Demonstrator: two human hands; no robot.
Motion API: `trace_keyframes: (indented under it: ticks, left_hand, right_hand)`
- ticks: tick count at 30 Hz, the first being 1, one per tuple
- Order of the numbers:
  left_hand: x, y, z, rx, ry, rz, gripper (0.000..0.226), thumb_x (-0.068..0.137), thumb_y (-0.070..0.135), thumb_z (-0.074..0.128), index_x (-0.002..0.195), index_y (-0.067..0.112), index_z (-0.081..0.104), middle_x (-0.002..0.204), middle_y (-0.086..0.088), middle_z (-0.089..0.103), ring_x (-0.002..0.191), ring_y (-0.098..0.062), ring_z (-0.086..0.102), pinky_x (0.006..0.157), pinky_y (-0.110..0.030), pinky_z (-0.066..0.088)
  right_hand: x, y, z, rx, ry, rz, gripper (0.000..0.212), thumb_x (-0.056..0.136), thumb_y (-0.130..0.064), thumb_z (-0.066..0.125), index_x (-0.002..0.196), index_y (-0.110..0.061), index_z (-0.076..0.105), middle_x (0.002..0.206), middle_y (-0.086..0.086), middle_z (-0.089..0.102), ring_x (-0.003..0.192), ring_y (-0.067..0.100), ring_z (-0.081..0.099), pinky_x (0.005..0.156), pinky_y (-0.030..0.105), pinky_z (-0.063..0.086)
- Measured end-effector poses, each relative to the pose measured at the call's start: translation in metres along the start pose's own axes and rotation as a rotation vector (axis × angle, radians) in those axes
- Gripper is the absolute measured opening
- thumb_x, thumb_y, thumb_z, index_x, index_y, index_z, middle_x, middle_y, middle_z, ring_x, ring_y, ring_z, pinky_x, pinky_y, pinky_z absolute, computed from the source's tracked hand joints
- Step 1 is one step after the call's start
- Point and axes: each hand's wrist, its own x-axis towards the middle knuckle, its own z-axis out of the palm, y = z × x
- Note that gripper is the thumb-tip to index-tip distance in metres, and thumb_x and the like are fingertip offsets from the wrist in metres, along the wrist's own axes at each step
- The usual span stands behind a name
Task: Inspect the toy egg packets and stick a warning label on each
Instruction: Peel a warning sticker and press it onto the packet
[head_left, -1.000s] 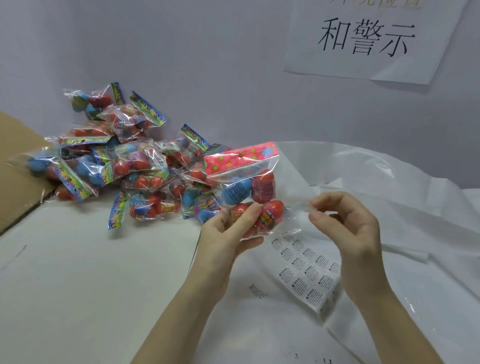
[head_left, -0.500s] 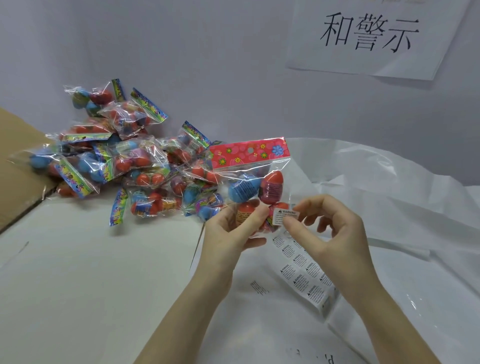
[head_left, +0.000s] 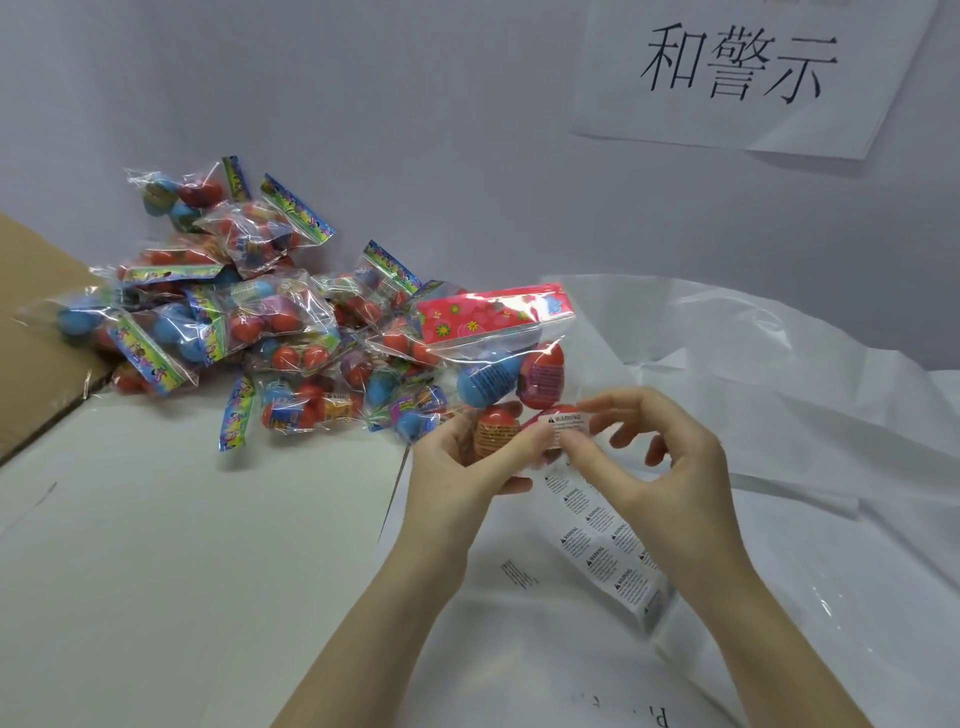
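Note:
My left hand (head_left: 462, 462) grips the bottom of a clear toy egg packet (head_left: 498, 358) with a pink flowered header, holding it upright above the table; blue and red eggs show inside. A small white warning label (head_left: 567, 423) lies on the packet's lower right front. My right hand (head_left: 660, 452) has thumb and forefinger on that label, its other fingers loosely curled. A sheet of warning labels (head_left: 608, 551) lies on the table under my right hand. A pile of several more egg packets (head_left: 249, 322) sits at the back left.
A brown cardboard box (head_left: 31, 322) stands at the far left edge. Crumpled clear plastic sheeting (head_left: 753, 353) covers the table's right side. A paper sign (head_left: 737, 67) hangs on the grey wall behind.
My right hand brought a label from the right onto the packet's lower front. The packet rose slightly and turned more upright in my left hand.

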Motion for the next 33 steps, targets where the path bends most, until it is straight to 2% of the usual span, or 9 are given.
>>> trace_keyframes:
  ticks: [3,12,14,17,19,21,23,28,33]
  left_hand:
    - [-0.001,-0.002,0.002,-0.05,0.007,-0.001,0.024,0.061,0.026,0.072,0.08,0.012,0.069,0.066,0.001,0.072,0.064,-0.009,0.067,0.053,-0.015,0.049]
    - [-0.003,-0.005,0.003,-0.003,-0.06,0.052,0.035,0.052,0.026,0.088,0.081,0.019,0.07,0.071,0.003,0.072,0.066,-0.006,0.065,0.056,-0.016,0.049]
    - [-0.007,-0.006,0.009,0.138,-0.071,0.103,0.035,0.062,0.048,0.072,0.092,0.03,0.065,0.08,0.018,0.071,0.075,0.006,0.063,0.062,-0.012,0.05]
    - [-0.01,-0.012,0.014,0.297,-0.091,0.121,0.05,0.069,0.079,0.047,0.109,0.049,0.046,0.105,0.03,0.061,0.094,0.018,0.053,0.073,-0.001,0.04]
    - [-0.007,-0.015,0.012,0.309,0.026,0.119,0.043,0.073,0.073,0.045,0.106,0.046,0.048,0.111,0.025,0.056,0.098,0.016,0.052,0.074,0.0,0.038]
    - [0.0,-0.018,0.006,0.368,0.207,0.169,0.023,0.084,0.046,0.053,0.105,0.036,0.055,0.109,0.017,0.057,0.101,0.005,0.054,0.08,-0.005,0.038]
    - [0.007,-0.022,-0.004,0.546,0.381,0.225,0.017,0.087,0.026,0.061,0.104,0.027,0.059,0.109,0.01,0.055,0.103,-0.006,0.051,0.086,-0.01,0.035]
    - [0.023,-0.029,-0.032,1.108,0.53,0.06,0.061,0.087,0.044,0.056,0.135,0.008,0.043,0.143,-0.012,0.036,0.13,-0.028,0.031,0.101,-0.04,0.028]
    - [0.032,-0.038,-0.04,1.146,0.5,-0.021,0.05,0.092,0.046,0.047,0.123,0.007,0.052,0.128,-0.014,0.049,0.119,-0.031,0.038,0.094,-0.038,0.031]
  right_hand:
    - [0.003,0.003,0.003,0.195,-0.005,0.237,0.063,0.048,-0.053,0.076,0.105,-0.039,0.054,0.102,-0.015,0.058,0.077,0.002,0.06,0.065,0.012,0.045]
    - [0.008,0.01,-0.014,0.591,-0.391,0.366,0.025,0.066,-0.033,0.064,0.081,-0.018,0.077,0.079,0.005,0.074,0.074,0.016,0.07,0.057,0.021,0.053]
    - [0.011,0.009,-0.016,0.59,-0.264,0.408,0.018,0.069,-0.027,0.065,0.073,-0.015,0.077,0.073,0.004,0.073,0.067,0.014,0.07,0.054,0.019,0.052]
    - [0.019,0.014,-0.026,0.755,0.308,0.446,0.011,0.08,-0.016,0.063,0.075,-0.011,0.072,0.068,-0.004,0.072,0.063,0.007,0.068,0.053,0.016,0.051]
    - [0.026,0.016,-0.042,0.928,0.529,0.385,0.034,0.083,-0.033,0.057,0.107,-0.01,0.063,0.096,-0.007,0.071,0.093,0.009,0.066,0.072,0.025,0.055]
    - [0.03,0.02,-0.057,1.032,0.441,0.466,0.079,0.083,-0.06,0.04,0.142,-0.009,0.029,0.143,0.003,0.042,0.13,0.022,0.041,0.099,0.05,0.041]
    - [0.032,0.02,-0.057,0.976,0.266,0.621,0.089,0.082,-0.065,0.035,0.147,-0.011,0.01,0.153,0.011,0.019,0.137,0.028,0.028,0.105,0.059,0.028]
    - [0.018,0.02,-0.025,0.311,-0.047,0.56,0.061,0.079,-0.03,0.066,0.132,-0.006,0.047,0.125,0.007,0.06,0.114,0.009,0.056,0.103,0.035,0.038]
    - [0.011,0.027,-0.006,-0.004,0.065,0.339,0.031,0.08,-0.026,0.068,0.11,-0.021,0.066,0.109,-0.008,0.063,0.111,0.009,0.054,0.096,0.026,0.039]
